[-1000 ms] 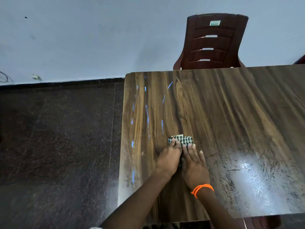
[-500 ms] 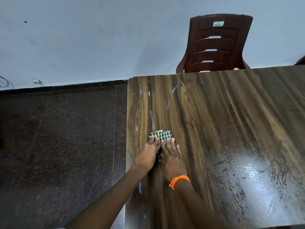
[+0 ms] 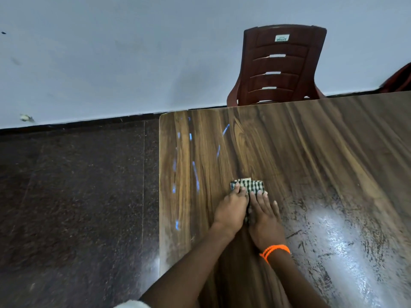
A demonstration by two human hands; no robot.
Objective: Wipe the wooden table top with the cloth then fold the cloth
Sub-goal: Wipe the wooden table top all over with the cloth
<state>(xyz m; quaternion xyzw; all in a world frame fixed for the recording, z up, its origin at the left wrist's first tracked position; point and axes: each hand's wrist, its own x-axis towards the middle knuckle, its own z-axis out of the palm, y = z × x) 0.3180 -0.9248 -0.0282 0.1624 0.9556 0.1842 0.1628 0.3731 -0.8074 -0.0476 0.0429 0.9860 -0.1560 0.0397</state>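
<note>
A small checked black-and-white cloth [image 3: 249, 186], bunched into a pad, lies on the wooden table top [image 3: 311, 152] near its left side. My left hand [image 3: 231, 210] and my right hand [image 3: 264, 216] lie side by side, palms down, both pressing on the cloth's near half. Only the far strip of the cloth shows past my fingertips, and a sliver shows between the hands. An orange band circles my right wrist.
The table's left edge [image 3: 160, 196] runs close to my left forearm, with dark stone floor [image 3: 77, 207] beyond it. A dark red plastic chair [image 3: 280, 65] stands at the table's far edge against a pale wall. Glare and dark streaks mark the near right of the table.
My hands slid the cloth left toward the table's edge, then back to the right again. Both hands stayed pressed on it throughout.
</note>
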